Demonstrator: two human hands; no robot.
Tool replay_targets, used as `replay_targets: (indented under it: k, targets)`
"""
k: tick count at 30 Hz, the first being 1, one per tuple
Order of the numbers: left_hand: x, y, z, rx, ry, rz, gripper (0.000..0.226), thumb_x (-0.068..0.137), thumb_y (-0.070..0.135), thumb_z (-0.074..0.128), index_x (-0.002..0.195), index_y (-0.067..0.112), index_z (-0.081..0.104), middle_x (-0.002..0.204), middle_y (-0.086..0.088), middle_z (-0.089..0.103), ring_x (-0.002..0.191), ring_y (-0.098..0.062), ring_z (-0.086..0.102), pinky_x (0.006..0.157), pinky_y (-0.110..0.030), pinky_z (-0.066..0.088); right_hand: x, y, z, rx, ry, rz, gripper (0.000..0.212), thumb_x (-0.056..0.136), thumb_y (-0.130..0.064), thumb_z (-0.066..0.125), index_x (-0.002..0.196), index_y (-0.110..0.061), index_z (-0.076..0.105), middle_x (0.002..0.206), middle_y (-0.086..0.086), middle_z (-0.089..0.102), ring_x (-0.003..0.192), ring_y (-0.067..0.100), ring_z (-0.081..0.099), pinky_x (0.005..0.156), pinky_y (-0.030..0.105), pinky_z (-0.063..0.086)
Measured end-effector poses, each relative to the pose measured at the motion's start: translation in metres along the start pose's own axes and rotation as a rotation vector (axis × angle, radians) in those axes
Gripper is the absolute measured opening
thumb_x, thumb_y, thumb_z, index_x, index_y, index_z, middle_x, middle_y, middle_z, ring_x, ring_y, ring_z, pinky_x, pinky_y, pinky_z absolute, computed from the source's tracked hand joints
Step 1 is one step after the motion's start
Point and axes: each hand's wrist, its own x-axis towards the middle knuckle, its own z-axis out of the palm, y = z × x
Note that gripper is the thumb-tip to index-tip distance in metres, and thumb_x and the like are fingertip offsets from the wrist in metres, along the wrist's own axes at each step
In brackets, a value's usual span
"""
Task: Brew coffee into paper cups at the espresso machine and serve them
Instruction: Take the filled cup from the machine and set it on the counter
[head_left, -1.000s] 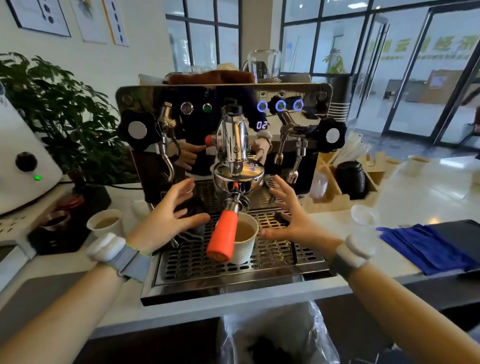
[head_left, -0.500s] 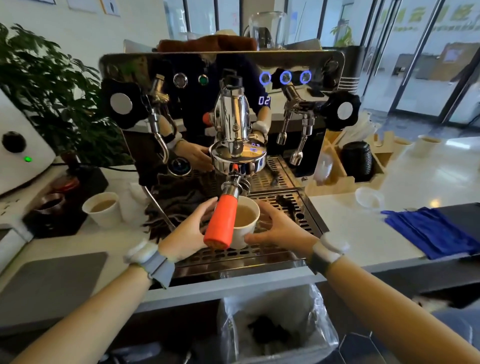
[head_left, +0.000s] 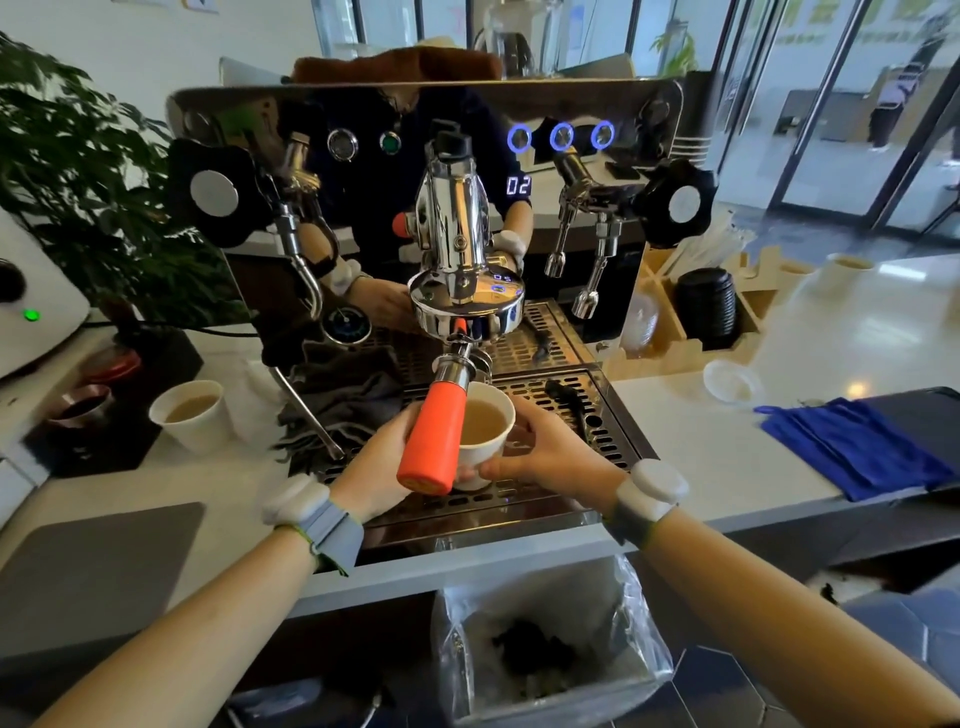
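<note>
Mirror-polished metal espresso machine (head_left: 457, 218); matt paper cup (head_left: 480, 447); blue cloth (head_left: 852, 447).

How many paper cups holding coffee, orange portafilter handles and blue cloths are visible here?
Paper cups holding coffee: 2, one under the spout, one on the counter at left
Orange portafilter handles: 1
Blue cloths: 1
Total: 4

White wall (head_left: 156, 31) left; glass doors (head_left: 831, 104) right, daylight; glossy pale floor (head_left: 810, 171); white counter (head_left: 727, 441).
</note>
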Motion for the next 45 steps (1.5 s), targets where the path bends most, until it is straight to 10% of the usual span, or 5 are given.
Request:
replay_targets:
  k: [12,23,29,45]
  targets:
    - [-0.015,0.013,0.004,-0.104,-0.018,0.006,0.096,0.054,0.043,0.092,0.135,0.024,0.044,0.132,-0.004,0.056,0.121,-0.025,0.054,0.097,-0.053,0.046,-0.023,-0.014,0.005,0.013,0.031,-0.034,0.073,0.072,-0.015,0.081,0.134,-0.020,0.043,0.125,-0.003,0.057,0.117,0.013,0.054,0.101,0.037,0.047]
    - [-0.058,0.039,0.041,-0.274,0.004,0.119,0.065,0.047,0.045,0.091,0.105,0.036,0.064,0.106,0.014,0.071,0.104,-0.004,0.065,0.085,-0.017,0.050,-0.079,-0.010,0.007,0.026,0.132,-0.009,0.066,0.072,-0.012,0.080,0.121,-0.039,0.045,0.117,-0.012,0.060,0.109,0.005,0.059,0.090,0.024,0.053]
    - [-0.049,0.069,0.094,-0.008,0.030,0.254,0.073,0.046,0.046,0.084,0.111,0.032,0.054,0.111,0.019,0.043,0.097,0.024,0.046,0.078,0.002,0.037,-0.130,0.005,-0.033,0.061,0.238,0.052,0.062,0.073,-0.018,0.080,0.116,-0.045,0.045,0.114,-0.020,0.058,0.107,-0.002,0.058,0.079,0.012,0.051]
    - [0.006,0.142,0.256,-0.197,-0.188,0.196,0.077,0.052,0.031,0.086,0.120,0.029,0.050,0.117,0.011,0.062,0.102,-0.001,0.062,0.080,-0.018,0.054,-0.216,0.049,-0.183,-0.018,0.337,0.078,0.067,0.077,-0.018,0.077,0.133,-0.022,0.041,0.132,-0.002,0.052,0.121,0.015,0.053,0.097,0.034,0.050]
